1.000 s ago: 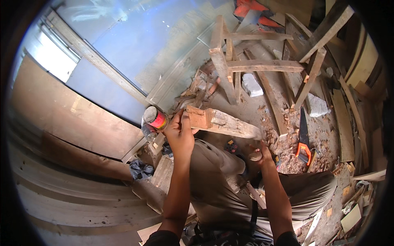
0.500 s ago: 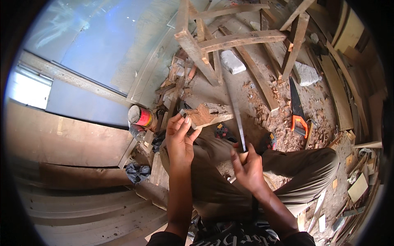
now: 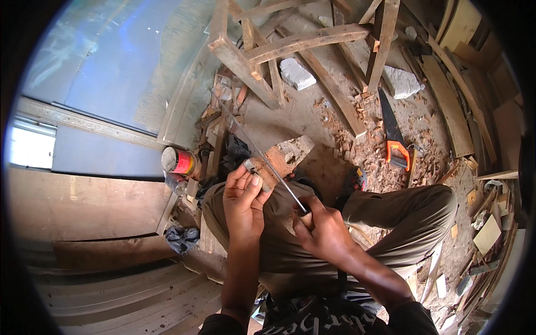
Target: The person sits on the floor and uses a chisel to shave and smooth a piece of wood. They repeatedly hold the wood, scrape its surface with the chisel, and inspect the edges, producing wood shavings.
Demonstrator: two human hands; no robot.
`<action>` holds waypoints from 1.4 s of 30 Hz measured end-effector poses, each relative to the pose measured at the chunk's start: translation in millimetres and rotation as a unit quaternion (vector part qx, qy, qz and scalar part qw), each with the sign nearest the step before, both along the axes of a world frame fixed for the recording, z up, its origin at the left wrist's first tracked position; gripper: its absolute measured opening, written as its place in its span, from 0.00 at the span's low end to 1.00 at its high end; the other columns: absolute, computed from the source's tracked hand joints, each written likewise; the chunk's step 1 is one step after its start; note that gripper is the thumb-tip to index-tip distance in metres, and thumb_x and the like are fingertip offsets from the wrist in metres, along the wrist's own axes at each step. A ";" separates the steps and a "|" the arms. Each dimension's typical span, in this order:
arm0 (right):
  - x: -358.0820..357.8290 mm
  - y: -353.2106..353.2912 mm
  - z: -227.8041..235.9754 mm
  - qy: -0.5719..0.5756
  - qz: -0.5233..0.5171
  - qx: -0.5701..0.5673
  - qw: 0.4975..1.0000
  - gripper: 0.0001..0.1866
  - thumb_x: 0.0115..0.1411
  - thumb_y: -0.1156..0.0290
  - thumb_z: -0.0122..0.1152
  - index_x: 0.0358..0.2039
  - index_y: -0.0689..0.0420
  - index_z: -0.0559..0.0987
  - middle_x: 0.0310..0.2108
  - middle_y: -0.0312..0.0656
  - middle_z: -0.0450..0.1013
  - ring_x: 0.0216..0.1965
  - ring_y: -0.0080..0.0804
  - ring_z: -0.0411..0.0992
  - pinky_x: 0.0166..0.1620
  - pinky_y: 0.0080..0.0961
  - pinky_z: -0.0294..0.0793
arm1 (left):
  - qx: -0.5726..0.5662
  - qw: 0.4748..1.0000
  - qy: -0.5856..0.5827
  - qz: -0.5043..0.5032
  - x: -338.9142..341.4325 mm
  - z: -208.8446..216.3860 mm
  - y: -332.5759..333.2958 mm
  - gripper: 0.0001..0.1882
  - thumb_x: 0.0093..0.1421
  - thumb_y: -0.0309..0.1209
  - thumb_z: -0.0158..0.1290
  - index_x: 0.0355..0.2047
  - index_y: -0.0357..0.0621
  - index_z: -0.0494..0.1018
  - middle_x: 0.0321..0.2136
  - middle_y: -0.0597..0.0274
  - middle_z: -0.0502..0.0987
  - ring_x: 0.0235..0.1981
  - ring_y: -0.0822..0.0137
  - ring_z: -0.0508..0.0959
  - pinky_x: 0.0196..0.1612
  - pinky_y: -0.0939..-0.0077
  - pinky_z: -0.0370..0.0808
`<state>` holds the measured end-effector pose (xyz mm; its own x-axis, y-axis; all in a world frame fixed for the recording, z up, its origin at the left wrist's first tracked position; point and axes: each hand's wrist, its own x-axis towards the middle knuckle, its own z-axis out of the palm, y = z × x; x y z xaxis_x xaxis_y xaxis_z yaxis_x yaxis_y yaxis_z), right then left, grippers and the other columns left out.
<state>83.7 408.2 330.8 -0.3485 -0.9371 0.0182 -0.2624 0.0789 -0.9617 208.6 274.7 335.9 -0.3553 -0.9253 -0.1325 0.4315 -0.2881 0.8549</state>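
My left hand [image 3: 244,205] grips the near end of a short wood block [image 3: 293,152], with thumb and fingers on its edges. The block has a rough, crumbly reddish-brown face and a paler far end. My right hand [image 3: 325,228] is wrapped round the wooden handle of a long-bladed knife [image 3: 241,133]. The thin metal blade slants up and left across the block, passing just beyond my left fingers. I cannot tell if blade and block touch. Both hands are above my lap.
A wooden frame [image 3: 312,42] stands ahead. A handsaw [image 3: 393,134] with an orange and black handle lies right, among wood chips [image 3: 365,162]. Pale stone blocks [image 3: 297,74] rest on the floor. A red-labelled can [image 3: 181,161] and black plastic bag [image 3: 182,239] are left.
The knife has swung from nearly upright at the block's right to slanting left across it. The block has tilted, its far end turning upward. The view has shifted slightly.
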 end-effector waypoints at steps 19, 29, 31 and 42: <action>-2.5 -6.7 14.9 0.050 0.029 -0.018 0.998 0.14 0.59 0.77 0.61 0.45 0.65 0.71 0.13 0.47 0.72 0.18 0.36 0.78 0.25 0.34 0.75 | -0.004 1.000 -0.004 -0.003 6.1 -9.2 0.7 0.19 0.65 0.23 0.53 0.56 0.42 0.68 0.47 0.57 0.79 0.45 0.68 0.82 0.41 0.71 0.87; 1.1 -8.7 20.7 0.028 0.040 0.012 0.999 0.15 0.59 0.76 0.61 0.45 0.65 0.70 0.17 0.50 0.75 0.22 0.46 0.80 0.29 0.33 0.77 | -0.011 1.000 -0.021 -0.012 9.7 -8.6 -1.0 0.19 0.65 0.26 0.54 0.56 0.42 0.68 0.47 0.60 0.77 0.48 0.67 0.81 0.47 0.65 0.85; 2.8 -3.3 26.7 -0.001 0.018 -0.015 1.000 0.16 0.59 0.77 0.61 0.45 0.66 0.70 0.16 0.51 0.74 0.22 0.46 0.79 0.28 0.34 0.77 | 0.000 0.999 0.013 -0.029 10.7 -12.6 -1.6 0.17 0.64 0.23 0.54 0.53 0.44 0.71 0.48 0.60 0.78 0.47 0.69 0.80 0.45 0.71 0.84; 3.4 1.6 18.3 -0.008 0.018 -0.029 0.999 0.14 0.59 0.77 0.60 0.45 0.64 0.71 0.14 0.47 0.72 0.18 0.42 0.76 0.26 0.33 0.74 | -0.006 1.000 0.010 -0.016 12.8 -14.3 0.1 0.16 0.64 0.24 0.53 0.53 0.43 0.70 0.46 0.59 0.77 0.46 0.67 0.81 0.42 0.69 0.87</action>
